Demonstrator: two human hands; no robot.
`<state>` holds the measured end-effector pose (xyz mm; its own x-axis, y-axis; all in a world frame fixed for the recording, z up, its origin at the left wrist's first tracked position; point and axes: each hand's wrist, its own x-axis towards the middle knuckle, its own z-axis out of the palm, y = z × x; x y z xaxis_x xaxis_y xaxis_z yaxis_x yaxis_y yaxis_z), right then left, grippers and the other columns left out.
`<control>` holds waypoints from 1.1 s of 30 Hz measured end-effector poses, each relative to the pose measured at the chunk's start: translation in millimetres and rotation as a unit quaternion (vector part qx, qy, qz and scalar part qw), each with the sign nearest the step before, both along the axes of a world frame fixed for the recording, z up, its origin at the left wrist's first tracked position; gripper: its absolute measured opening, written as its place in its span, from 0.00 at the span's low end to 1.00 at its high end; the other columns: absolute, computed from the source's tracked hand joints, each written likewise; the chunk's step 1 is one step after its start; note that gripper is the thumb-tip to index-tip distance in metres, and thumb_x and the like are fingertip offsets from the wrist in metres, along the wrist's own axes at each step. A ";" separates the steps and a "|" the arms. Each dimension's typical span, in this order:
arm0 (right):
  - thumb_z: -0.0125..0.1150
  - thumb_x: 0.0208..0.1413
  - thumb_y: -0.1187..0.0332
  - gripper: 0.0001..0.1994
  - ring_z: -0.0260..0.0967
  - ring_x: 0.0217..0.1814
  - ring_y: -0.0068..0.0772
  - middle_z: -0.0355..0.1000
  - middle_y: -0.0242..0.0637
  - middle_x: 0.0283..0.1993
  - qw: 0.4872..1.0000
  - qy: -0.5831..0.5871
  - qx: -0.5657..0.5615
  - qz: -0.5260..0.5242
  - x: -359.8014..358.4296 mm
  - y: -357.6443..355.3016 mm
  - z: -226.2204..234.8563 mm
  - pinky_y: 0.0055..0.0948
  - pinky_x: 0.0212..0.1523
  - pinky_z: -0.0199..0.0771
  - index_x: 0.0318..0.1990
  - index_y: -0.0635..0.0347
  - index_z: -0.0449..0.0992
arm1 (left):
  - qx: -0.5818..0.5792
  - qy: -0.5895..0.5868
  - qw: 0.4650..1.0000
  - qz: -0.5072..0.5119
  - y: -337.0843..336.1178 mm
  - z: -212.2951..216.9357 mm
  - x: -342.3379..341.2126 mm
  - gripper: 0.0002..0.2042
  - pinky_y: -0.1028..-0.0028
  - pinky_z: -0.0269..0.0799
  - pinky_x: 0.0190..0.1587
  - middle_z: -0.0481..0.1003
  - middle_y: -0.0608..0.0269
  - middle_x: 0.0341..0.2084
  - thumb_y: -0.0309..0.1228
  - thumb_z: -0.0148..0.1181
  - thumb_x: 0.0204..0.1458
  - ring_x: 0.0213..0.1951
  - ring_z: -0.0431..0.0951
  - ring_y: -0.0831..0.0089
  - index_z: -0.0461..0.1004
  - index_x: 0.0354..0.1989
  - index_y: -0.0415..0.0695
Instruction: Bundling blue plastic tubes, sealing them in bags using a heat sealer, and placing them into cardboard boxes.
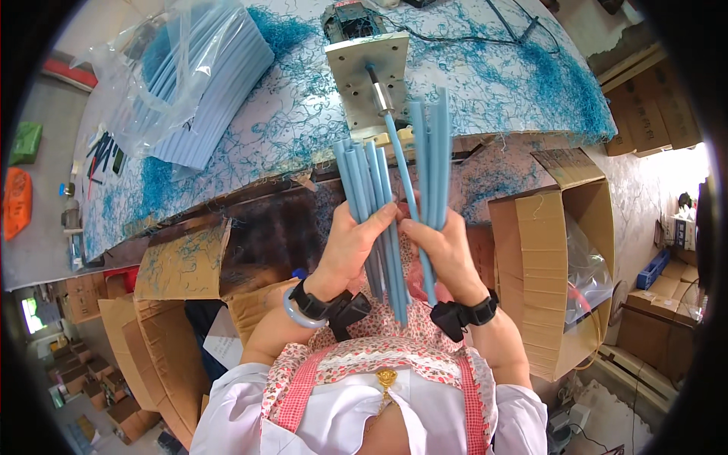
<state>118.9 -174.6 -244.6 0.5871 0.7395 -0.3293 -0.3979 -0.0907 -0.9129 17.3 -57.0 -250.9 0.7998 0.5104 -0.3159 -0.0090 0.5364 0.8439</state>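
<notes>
My left hand (353,246) is closed around a bundle of light blue plastic tubes (362,178), their lower ends hanging below it over the flowered apron. Another bundle of blue tubes (432,155) stands upright in my right hand (449,254), whose fingers are wrapped around it. Between the bundles, a single blue tube (403,167) slants up from near my fingertips to the metal tip (382,98) of a shaft. That shaft comes out of an upright metal plate (345,68) with a dark motor (353,21) behind it.
Blue shavings (561,83) litter the white table (292,98). A transparent bag (163,68) covers part of a stack of tubes (216,98) at the far left. Open cardboard boxes stand below the table edge, one at the left (182,262) and one at the right (542,280).
</notes>
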 end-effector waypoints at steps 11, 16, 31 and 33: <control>0.57 0.50 0.71 0.20 0.62 0.19 0.15 0.69 0.29 0.23 0.999 0.025 -0.009 -0.024 -33.0 -29.3 15.7 0.16 0.20 0.63 0.51 0.68 0.67 | -0.041 -0.024 0.999 0.017 0.3 5.0 18.9 0.11 0.78 0.70 0.31 0.75 0.63 0.28 0.32 0.56 0.55 0.28 0.73 0.79 0.71 0.42 0.38; 0.59 0.50 0.71 0.21 0.63 0.20 0.17 0.68 0.29 0.23 0.999 -0.020 -0.026 0.035 -1.1 -6.8 8.7 0.16 0.20 0.63 0.52 0.67 0.64 | 0.022 -0.014 1.000 -0.014 0.1 -0.5 1.7 0.15 0.77 0.70 0.33 0.73 0.63 0.27 0.32 0.56 0.54 0.29 0.73 0.77 0.68 0.47 0.36; 0.57 0.49 0.75 0.26 0.66 0.21 0.18 0.68 0.30 0.23 0.996 0.069 -0.035 0.037 -13.1 -20.1 19.1 0.17 0.23 0.68 0.58 0.66 0.61 | -0.058 -0.004 0.998 0.002 -4.5 1.8 23.6 0.16 0.75 0.72 0.34 0.76 0.59 0.29 0.29 0.55 0.54 0.32 0.77 0.75 0.66 0.50 0.36; 0.57 0.49 0.75 0.26 0.65 0.22 0.17 0.68 0.29 0.23 0.998 0.046 -0.032 0.031 -9.7 -14.7 14.3 0.17 0.24 0.67 0.58 0.66 0.62 | -0.072 -0.043 0.996 0.021 4.7 -4.5 34.4 0.15 0.74 0.73 0.31 0.76 0.59 0.29 0.29 0.56 0.54 0.31 0.77 0.74 0.67 0.48 0.36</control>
<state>109.3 -189.3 -230.3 0.5061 0.7494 -0.4269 -0.4713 -0.1742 -0.8646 51.7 -52.2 -255.4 0.8057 0.4986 -0.3197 -0.1029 0.6494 0.7535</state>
